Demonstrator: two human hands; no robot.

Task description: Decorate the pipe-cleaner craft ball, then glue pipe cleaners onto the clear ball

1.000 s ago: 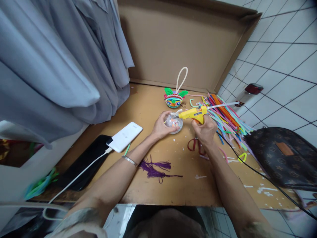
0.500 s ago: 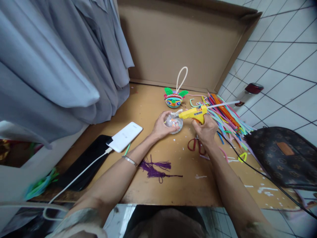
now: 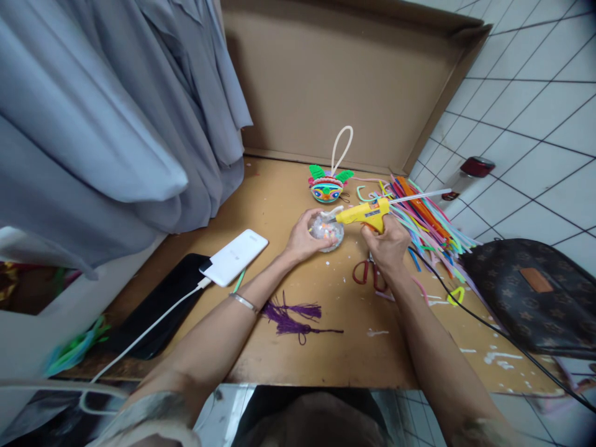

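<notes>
My left hand (image 3: 305,237) is wrapped round the left side of a clear ball (image 3: 329,233) with orange and pale bits showing in it and a whitish piece along its top. A yellow hot glue gun (image 3: 365,214) is in my right hand (image 3: 388,244), its fingers closed on the handle. The gun's nozzle meets the upper part of the ball, and a clear glue stick (image 3: 419,195) juts from its back end. Just beyond sits a colourful lion-head ornament (image 3: 327,187) with green ears and a white loop. Red-handled scissors (image 3: 362,272) lie partly hidden under my right wrist.
Purple tassels (image 3: 291,316) lie near the left forearm. At left, a white power bank (image 3: 236,256) with a cable overlaps a black slab (image 3: 158,310). Pipe cleaners (image 3: 426,217) are heaped at right, beside a brown bag (image 3: 531,295). Cardboard (image 3: 344,81) stands behind; grey cloth (image 3: 116,124) hangs left.
</notes>
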